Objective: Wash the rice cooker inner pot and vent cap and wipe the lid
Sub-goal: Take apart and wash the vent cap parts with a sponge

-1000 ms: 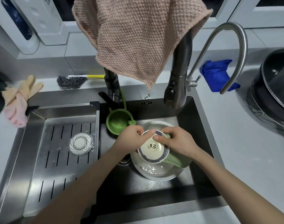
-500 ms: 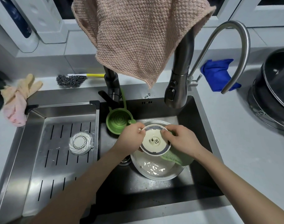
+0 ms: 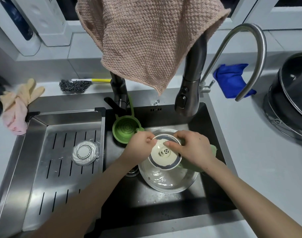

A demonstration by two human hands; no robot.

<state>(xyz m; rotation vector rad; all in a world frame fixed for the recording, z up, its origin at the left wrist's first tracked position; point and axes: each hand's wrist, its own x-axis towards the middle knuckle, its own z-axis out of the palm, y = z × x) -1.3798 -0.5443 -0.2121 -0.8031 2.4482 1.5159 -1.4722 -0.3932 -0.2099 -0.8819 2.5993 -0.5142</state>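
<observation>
- Our left hand (image 3: 141, 147) pinches the upper left edge of the round cream cap (image 3: 164, 158), which we take to be the vent cap. A pinch on the edge leaves the face free for scrubbing.
- Our right hand (image 3: 194, 151) is curled over the cap's upper right edge, with one fingertip lying on the cream face. A green cloth (image 3: 214, 149) is bunched under the palm, so this hand seems to do the rubbing while the other steadies.
- We hold the cap tilted just above a shallow bowl (image 3: 170, 185) that stands in the sink (image 3: 164, 205). That way drips and suds fall into the bowl, not onto the counter.
- The tap head (image 3: 186, 100) hangs behind the cap rather than over it, and we see no water running. We judge this to be the scrubbing step, with the rinse not yet done.
- A clear round piece (image 3: 85, 152) lies on the slotted draining tray (image 3: 61, 169) on the left, probably set there to drip dry.
- A dark pot (image 3: 294, 90) leans on a wire rack (image 3: 275, 121) on the counter to the right, well apart from the sink. It may be the inner pot, but we cannot tell whether it is washed.
</observation>
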